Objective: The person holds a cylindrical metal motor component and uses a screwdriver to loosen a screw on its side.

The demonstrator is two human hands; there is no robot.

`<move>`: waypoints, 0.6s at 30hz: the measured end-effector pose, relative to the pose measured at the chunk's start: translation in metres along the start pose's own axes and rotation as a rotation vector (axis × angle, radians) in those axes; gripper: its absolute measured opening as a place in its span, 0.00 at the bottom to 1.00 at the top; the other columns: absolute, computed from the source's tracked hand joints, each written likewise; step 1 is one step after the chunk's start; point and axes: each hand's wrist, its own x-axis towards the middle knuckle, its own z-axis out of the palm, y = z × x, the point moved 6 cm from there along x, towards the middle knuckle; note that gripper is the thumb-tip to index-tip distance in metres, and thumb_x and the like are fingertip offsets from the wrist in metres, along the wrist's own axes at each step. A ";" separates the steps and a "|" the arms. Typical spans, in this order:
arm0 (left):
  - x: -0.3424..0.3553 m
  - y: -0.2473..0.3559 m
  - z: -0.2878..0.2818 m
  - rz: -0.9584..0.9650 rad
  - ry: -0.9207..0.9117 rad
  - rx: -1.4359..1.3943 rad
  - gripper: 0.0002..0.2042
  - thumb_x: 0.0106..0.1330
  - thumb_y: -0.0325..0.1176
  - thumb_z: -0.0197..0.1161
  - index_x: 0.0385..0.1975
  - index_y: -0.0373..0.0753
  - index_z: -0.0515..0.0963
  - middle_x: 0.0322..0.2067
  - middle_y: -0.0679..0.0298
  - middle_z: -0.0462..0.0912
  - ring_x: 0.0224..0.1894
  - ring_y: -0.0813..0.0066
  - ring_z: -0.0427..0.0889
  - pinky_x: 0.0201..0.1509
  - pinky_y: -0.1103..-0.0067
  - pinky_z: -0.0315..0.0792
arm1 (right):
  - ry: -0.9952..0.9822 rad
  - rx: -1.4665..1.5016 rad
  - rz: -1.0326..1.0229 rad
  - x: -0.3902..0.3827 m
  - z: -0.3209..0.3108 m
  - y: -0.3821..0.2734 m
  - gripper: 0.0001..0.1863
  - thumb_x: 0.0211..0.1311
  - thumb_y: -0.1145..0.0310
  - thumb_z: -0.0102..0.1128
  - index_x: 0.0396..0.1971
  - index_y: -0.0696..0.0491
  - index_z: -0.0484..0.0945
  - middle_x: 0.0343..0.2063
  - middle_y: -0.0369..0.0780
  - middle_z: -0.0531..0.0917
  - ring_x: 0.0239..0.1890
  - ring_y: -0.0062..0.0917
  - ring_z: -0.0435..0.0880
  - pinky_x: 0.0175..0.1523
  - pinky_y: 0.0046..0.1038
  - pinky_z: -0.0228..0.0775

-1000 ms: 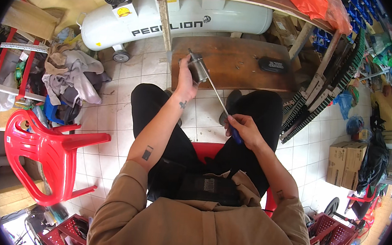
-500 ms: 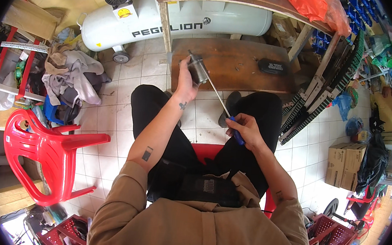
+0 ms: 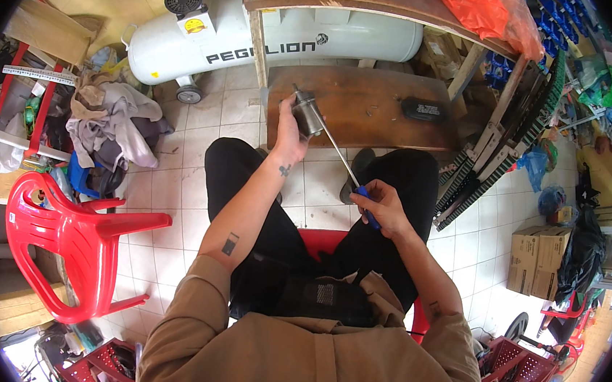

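Out over the front of the low wooden board, my left hand [image 3: 288,131] is closed around a grey metal cylinder [image 3: 308,115], which looks like a small motor with a thin shaft at its upper end. The cylinder is tilted, and my palm and fingers cover its left side. My right hand [image 3: 384,209], above my right thigh, grips the blue handle of a long screwdriver [image 3: 340,151]. The screwdriver's steel shank slants up and left to the cylinder's right side. Whether its tip touches the metal or passes behind it, I cannot tell.
Ahead lies the brown wooden board [image 3: 356,115] with a black oval case [image 3: 424,108] on it. A white air compressor tank [image 3: 276,35] stands behind. A red plastic chair [image 3: 83,244] is at the left, long toothed strips [image 3: 503,146] lean at the right, and cardboard boxes [image 3: 537,261] stand beyond.
The cylinder and my left hand have shifted slightly down in the view. My right hand's grip on the screwdriver handle has turned a little. Both hands still hold the same things.
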 end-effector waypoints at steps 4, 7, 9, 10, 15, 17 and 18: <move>0.001 0.001 -0.001 0.004 -0.034 -0.023 0.19 0.72 0.50 0.48 0.44 0.39 0.75 0.36 0.57 0.81 0.40 0.61 0.82 0.50 0.65 0.80 | -0.004 0.100 -0.019 0.003 0.000 0.007 0.15 0.71 0.61 0.60 0.35 0.61 0.78 0.23 0.36 0.78 0.22 0.18 0.77 0.29 0.22 0.73; 0.002 0.002 -0.003 0.002 -0.035 -0.010 0.20 0.72 0.50 0.48 0.45 0.39 0.75 0.36 0.58 0.81 0.40 0.61 0.82 0.50 0.65 0.80 | -0.061 0.159 0.046 0.002 0.007 0.007 0.18 0.73 0.59 0.57 0.36 0.62 0.79 0.24 0.36 0.78 0.23 0.18 0.77 0.29 0.22 0.73; 0.002 0.001 -0.004 0.001 -0.029 0.016 0.20 0.72 0.50 0.47 0.45 0.39 0.75 0.37 0.58 0.81 0.40 0.61 0.82 0.50 0.65 0.80 | -0.120 0.213 0.140 0.001 0.009 0.010 0.18 0.73 0.58 0.56 0.39 0.61 0.79 0.24 0.36 0.78 0.24 0.19 0.78 0.29 0.23 0.73; -0.001 0.001 -0.001 -0.008 -0.025 0.018 0.20 0.72 0.50 0.48 0.45 0.39 0.75 0.37 0.58 0.81 0.40 0.61 0.82 0.51 0.65 0.80 | -0.118 0.225 0.167 -0.001 0.008 0.009 0.18 0.74 0.58 0.55 0.38 0.61 0.79 0.24 0.36 0.78 0.23 0.19 0.77 0.28 0.23 0.73; -0.005 -0.001 0.005 -0.028 -0.032 -0.009 0.19 0.70 0.52 0.49 0.44 0.42 0.74 0.34 0.62 0.81 0.36 0.63 0.84 0.44 0.68 0.80 | -0.039 0.228 0.134 -0.006 0.007 -0.011 0.15 0.73 0.61 0.55 0.35 0.60 0.78 0.24 0.35 0.76 0.23 0.18 0.76 0.26 0.23 0.70; -0.002 -0.001 0.002 -0.009 -0.035 -0.006 0.20 0.71 0.52 0.49 0.45 0.40 0.75 0.37 0.59 0.81 0.40 0.60 0.83 0.50 0.65 0.79 | -0.027 0.128 0.034 -0.005 0.004 -0.008 0.12 0.71 0.65 0.58 0.34 0.60 0.77 0.25 0.36 0.77 0.24 0.19 0.77 0.26 0.23 0.71; 0.000 0.000 0.001 0.000 -0.036 -0.005 0.21 0.71 0.51 0.49 0.45 0.39 0.75 0.38 0.57 0.82 0.42 0.59 0.82 0.52 0.64 0.79 | -0.020 0.079 -0.016 -0.004 0.002 -0.005 0.11 0.70 0.66 0.60 0.33 0.60 0.77 0.25 0.37 0.77 0.24 0.19 0.78 0.27 0.23 0.72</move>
